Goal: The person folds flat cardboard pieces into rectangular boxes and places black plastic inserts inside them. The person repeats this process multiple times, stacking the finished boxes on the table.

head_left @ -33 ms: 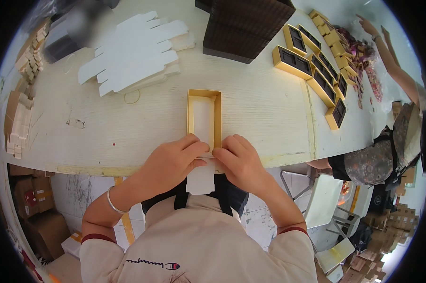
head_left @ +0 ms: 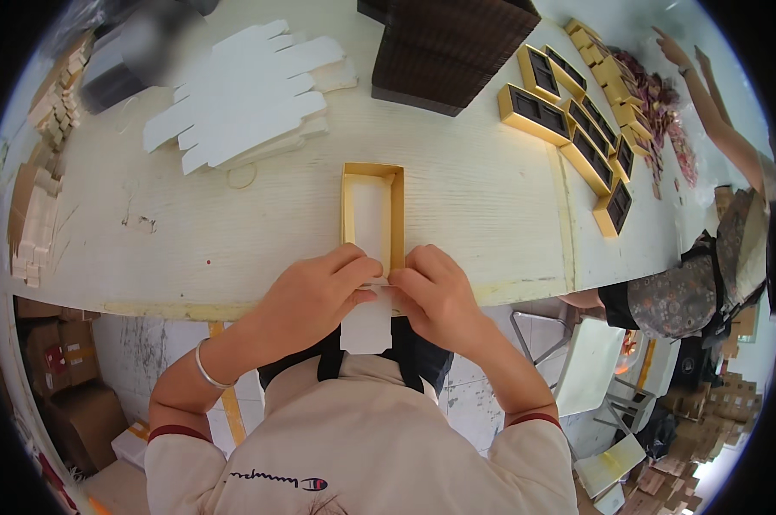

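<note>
A gold-walled cardboard box [head_left: 397, 215], white inside and without a lid, lies lengthwise on the table in front of me. Its far end and both long sides stand up. From the near end a white flap [head_left: 366, 326] hangs past the table edge toward my lap. My left hand [head_left: 341, 275] pinches the near left corner, its thumb beneath the fingers at the fold. On the near right corner my right hand [head_left: 427, 287] grips with bent fingers. The fingers hide most of the near end, and both hands almost meet there.
Flat white box blanks [head_left: 242, 94] are stacked at the far left. A dark brown stack [head_left: 448, 51] stands at the back. Gold boxes with black inserts [head_left: 534, 112] sit to the right. Beyond them a co-worker's arm [head_left: 718, 120] reaches in. A white folding stool [head_left: 590, 365] stands below.
</note>
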Tool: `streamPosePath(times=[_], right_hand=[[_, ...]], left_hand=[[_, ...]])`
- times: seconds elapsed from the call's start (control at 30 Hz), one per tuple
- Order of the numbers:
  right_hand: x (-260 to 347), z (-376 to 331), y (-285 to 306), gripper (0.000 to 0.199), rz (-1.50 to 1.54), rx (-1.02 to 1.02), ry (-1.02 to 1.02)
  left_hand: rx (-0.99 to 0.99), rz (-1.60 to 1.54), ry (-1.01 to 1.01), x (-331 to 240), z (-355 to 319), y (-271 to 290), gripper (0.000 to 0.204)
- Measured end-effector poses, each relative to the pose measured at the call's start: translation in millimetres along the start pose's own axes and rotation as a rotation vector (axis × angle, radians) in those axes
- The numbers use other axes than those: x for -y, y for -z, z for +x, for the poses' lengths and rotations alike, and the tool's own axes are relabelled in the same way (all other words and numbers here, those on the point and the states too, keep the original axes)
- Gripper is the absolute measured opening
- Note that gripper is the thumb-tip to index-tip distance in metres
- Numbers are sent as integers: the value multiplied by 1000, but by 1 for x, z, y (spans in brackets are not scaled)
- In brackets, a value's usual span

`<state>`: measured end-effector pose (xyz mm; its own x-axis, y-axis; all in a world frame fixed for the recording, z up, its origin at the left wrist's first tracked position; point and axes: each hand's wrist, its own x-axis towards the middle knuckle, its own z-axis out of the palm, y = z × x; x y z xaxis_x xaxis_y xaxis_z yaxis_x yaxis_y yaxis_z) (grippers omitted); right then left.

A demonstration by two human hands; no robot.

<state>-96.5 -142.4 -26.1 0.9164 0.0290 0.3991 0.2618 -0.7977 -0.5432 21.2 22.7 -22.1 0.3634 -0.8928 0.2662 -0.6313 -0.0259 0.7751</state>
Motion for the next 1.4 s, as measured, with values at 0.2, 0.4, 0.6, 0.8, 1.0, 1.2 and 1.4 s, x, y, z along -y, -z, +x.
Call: streamPosePath(times=[0.2, 0.4, 0.6, 0.8, 1.0, 1.2, 1.4], right_hand=[[8, 2, -6, 30, -50, -24, -49], [15, -17, 4, 54, -175, 1, 103], [-3, -12, -4, 45, -79, -58, 180], [-3, 13, -2, 21, 332, -130, -147], [3, 15, -7, 20, 370, -189, -222], [-1, 14, -8, 26, -353, -141, 159], [6, 22, -4, 14, -277, 98, 67]], left_hand=[[8, 20, 82, 0, 6, 0, 8], [90, -42, 183, -1, 14, 10, 9], [162, -158, 263, -7, 20, 20, 15], [338, -425, 269, 4, 19, 35, 26], [-24, -504, 356, -1, 14, 13, 19], [-158, 176, 38, -8, 8, 7, 9], [-97, 384, -36, 3, 2, -1, 10]])
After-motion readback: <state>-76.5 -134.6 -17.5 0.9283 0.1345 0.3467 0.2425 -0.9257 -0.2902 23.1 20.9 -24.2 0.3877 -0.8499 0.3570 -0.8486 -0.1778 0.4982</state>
